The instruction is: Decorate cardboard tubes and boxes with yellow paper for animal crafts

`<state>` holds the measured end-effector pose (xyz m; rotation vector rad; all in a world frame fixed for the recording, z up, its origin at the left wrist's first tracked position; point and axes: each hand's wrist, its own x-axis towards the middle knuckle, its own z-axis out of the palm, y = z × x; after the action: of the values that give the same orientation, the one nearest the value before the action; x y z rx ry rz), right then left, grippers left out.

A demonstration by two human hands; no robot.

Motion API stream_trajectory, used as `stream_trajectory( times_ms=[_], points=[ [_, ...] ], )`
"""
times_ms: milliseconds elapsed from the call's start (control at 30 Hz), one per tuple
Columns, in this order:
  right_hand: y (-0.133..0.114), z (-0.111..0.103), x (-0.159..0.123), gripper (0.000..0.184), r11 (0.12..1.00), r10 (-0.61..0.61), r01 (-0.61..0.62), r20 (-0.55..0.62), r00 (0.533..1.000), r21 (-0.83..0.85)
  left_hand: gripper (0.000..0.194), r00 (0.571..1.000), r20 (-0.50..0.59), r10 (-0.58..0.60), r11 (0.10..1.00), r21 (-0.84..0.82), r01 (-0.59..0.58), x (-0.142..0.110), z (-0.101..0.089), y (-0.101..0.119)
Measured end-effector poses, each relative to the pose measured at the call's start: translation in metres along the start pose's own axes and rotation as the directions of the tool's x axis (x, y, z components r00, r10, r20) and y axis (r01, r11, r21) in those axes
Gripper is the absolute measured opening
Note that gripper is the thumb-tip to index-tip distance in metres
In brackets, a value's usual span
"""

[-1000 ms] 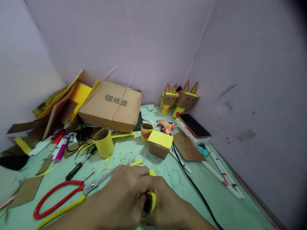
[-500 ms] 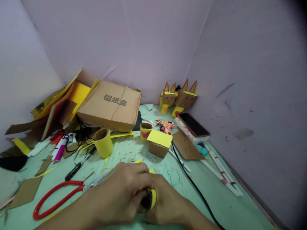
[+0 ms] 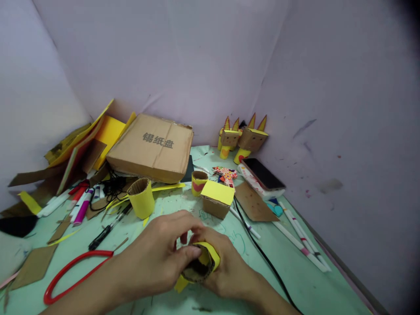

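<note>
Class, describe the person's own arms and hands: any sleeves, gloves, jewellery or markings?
The left hand and right hand wear no gloves. The left forearm and right forearm are sleeveless as far as the picture shows, with no watch or bracelet. No ring or drawn mark can be made out on the visible fingers.

The left forearm (image 3: 113, 278) apparently hides most of the scissors (image 3: 67, 266).

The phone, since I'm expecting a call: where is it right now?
In the head view, the phone lies right of centre on a white patterned packet, just beyond a flat brown cardboard piece.
</note>
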<state>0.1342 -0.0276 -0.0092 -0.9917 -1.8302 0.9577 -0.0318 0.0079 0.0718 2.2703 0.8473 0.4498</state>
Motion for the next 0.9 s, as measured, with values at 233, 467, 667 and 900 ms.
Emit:
stream_trajectory(
  times_ms=[233,467,667,900],
  points=[
    [0.010,0.005,-0.001,0.031,1.000,0.016,-0.017,-0.037,0.999,-0.024,0.013,0.987,-0.045,-0.155,0.982,0.104,0.158,-0.003,0.015,0.003],
    [-0.003,-0.030,-0.021,0.092,0.974,0.094,-0.108,-0.079,0.992,-0.198,0.018,0.978,-0.159,-0.134,0.945,0.278,0.175,0.000,0.014,-0.016],
    [-0.008,-0.089,-0.033,0.029,0.887,0.248,-0.430,-0.612,0.751,-0.167,0.021,0.970,-0.135,-0.202,0.902,0.361,0.238,0.005,0.010,-0.022],
    [0.008,-0.114,-0.044,0.024,0.854,0.197,-0.508,-0.836,0.512,-0.110,0.021,0.976,-0.160,-0.146,0.876,0.437,0.203,0.007,0.011,-0.027]
  ],
)
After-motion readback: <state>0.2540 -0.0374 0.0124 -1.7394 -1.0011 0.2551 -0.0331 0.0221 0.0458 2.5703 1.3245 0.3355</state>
